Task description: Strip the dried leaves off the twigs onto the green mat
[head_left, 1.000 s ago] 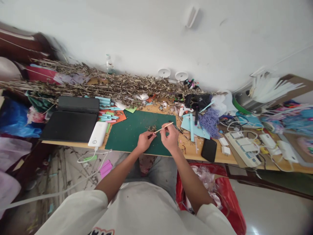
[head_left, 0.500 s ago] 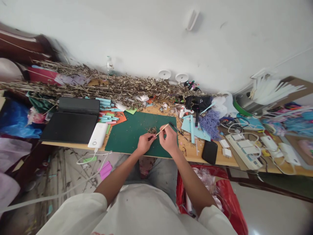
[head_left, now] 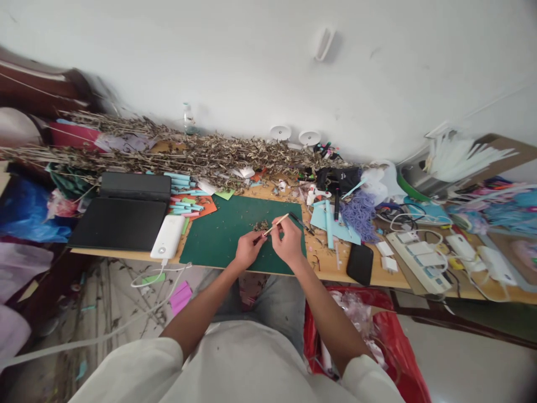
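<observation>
Both my hands meet over the green cutting mat at the table's front edge. My right hand pinches a thin pale wooden stick that slants up to the right. My left hand is closed on the stick's lower left end, where something small and dark shows at my fingertips. A little heap of dry plant crumbs lies on the mat just beyond my fingers. A black pen rests on the mat's right edge.
Dried twigs stretch along the back of the table. A black tablet case and white power bank lie at left. At right are blue paper, purple string, a black phone and a power strip. A red bag hangs below.
My hands have drawn slightly closer together along the stick, so less of it sticks out past my right hand. The view has shifted a little.
</observation>
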`<state>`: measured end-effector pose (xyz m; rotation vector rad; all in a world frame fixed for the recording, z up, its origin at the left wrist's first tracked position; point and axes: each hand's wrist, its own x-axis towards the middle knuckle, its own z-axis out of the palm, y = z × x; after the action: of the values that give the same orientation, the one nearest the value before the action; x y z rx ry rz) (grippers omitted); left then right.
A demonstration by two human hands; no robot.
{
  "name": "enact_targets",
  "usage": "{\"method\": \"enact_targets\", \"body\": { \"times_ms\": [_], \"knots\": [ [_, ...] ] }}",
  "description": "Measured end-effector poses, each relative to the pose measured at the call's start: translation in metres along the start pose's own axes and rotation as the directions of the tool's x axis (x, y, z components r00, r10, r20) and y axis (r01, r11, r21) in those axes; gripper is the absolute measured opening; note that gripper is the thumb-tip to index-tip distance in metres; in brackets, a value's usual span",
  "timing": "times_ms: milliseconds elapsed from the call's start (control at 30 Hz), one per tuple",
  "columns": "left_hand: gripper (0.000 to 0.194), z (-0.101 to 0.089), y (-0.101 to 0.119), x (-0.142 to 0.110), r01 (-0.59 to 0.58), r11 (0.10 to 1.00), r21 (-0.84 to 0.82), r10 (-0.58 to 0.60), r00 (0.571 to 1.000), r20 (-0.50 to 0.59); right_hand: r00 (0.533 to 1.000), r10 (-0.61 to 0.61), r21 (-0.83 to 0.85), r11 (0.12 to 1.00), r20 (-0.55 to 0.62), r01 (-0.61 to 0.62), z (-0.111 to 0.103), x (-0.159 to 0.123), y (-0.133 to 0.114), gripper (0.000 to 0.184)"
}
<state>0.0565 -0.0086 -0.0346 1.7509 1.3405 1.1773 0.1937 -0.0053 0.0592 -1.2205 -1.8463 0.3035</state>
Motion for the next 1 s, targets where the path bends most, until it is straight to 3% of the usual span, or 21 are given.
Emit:
{"method": "enact_targets", "body": {
  "times_ms": [300, 500, 700, 833, 900, 1000],
  "knots": [
    [0.02, 0.0, -0.002, 0.001, -0.005, 1.0, -0.007, 0.005, 1.0, 0.004, 1.0, -0.029, -0.007, 1.0, -0.004, 0.029, 0.0, -0.001, 0.002, 0.008],
    [0.019, 0.001, -0.002, 0.001, -0.009, 1.0, -0.007, 0.009, 1.0, 0.012, 0.997, -0.006, 0.027, 1.0, -0.08, 0.008, -0.011, 0.006, -0.001, 0.008],
    [0.017, 0.002, -0.002, 0.001, 0.0, 1.0, -0.017, 0.0, 1.0, -0.001, 1.0, 0.007, 0.049, 0.999, 0.001, -0.007, -0.007, 0.004, -0.002, 0.008],
    [0.018, 0.001, -0.001, 0.001, 0.006, 1.0, -0.015, -0.006, 1.0, 0.006, 0.996, 0.084, 0.159, 0.984, 0.016, -0.085, 0.0, 0.005, -0.003, 0.007],
    [0.018, 0.0, -0.001, 0.0, 0.007, 1.0, -0.007, -0.007, 1.0, 0.01, 0.987, 0.161, 0.326, 0.932, 0.011, -0.156, 0.008, 0.007, -0.004, 0.009],
    [0.021, 0.0, -0.001, 0.0, 0.026, 1.0, 0.007, -0.026, 0.999, 0.022, 0.944, 0.327, 0.632, 0.725, 0.034, -0.274, 0.029, 0.013, -0.007, 0.021]
  ]
}}
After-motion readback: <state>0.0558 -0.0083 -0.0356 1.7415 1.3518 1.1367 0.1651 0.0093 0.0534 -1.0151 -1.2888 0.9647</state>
